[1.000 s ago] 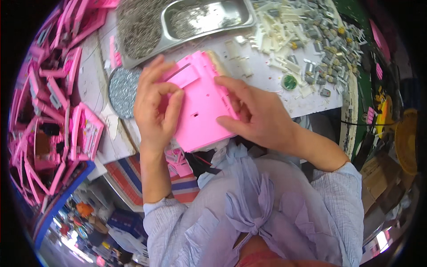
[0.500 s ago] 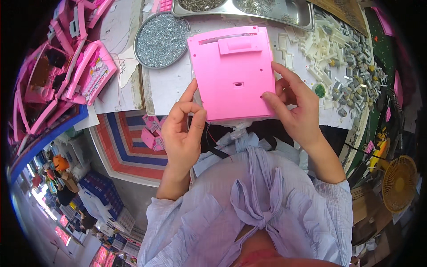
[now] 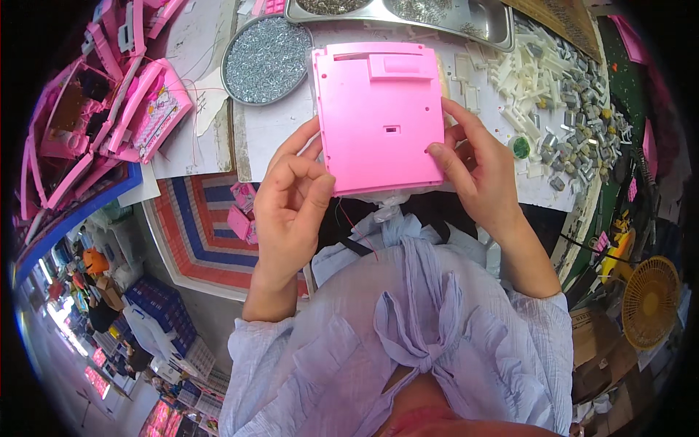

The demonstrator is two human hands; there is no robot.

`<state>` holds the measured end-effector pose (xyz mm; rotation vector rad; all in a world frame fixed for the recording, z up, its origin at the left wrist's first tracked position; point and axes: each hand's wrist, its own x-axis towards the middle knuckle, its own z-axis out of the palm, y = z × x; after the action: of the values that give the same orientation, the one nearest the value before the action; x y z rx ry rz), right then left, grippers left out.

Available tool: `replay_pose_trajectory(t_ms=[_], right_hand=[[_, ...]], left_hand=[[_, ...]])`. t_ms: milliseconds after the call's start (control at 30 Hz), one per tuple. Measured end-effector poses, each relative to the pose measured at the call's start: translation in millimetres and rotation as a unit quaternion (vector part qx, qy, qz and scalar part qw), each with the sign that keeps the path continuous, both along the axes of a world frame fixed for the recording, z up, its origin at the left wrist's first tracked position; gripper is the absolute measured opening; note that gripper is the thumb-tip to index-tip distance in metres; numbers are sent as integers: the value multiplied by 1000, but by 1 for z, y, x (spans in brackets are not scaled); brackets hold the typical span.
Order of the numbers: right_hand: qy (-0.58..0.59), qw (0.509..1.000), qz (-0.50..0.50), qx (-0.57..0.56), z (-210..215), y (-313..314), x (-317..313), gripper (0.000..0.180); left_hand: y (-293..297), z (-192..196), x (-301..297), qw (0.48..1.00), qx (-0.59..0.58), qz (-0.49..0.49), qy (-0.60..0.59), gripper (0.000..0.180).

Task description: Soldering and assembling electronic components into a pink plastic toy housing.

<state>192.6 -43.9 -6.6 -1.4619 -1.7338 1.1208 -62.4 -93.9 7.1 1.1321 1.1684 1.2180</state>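
Note:
A pink plastic toy casing (image 3: 378,149), squarish with a small slot and screw holes in its face, is held in front of me between both hands. Near its far edge sits a raised pink block (image 3: 402,68). My left hand (image 3: 295,197) is closed at the left edge, the fingers partly behind it and the thumb by the near left corner. My right hand (image 3: 477,160) grips the right edge, its thumb on the face beside a screw hole. A thin red wire (image 3: 346,215) hangs below the near edge.
A round tray of small screws (image 3: 266,62) lies far left of the casing, with a metal tray (image 3: 484,22) behind. White plastic parts and grey metal pieces (image 3: 575,135) are heaped right. Pink casings (image 3: 149,109) pile up left. A yellow fan (image 3: 652,302) stands at right.
The casing has turned slightly, and its long far-edge opening shows less. My left hand's fingers have shifted along the left edge; the right hand keeps its hold.

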Motion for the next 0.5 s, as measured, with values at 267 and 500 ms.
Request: replay_pose_trajectory(t_ms=[267, 500], right_hand=[[37, 999, -15, -33, 9, 2, 4, 51], [11, 1000, 0, -22, 3, 5, 13, 52]], left_hand=[[2, 12, 5, 988, 21, -12, 155, 4], [7, 7, 13, 943, 70, -42, 323, 8]])
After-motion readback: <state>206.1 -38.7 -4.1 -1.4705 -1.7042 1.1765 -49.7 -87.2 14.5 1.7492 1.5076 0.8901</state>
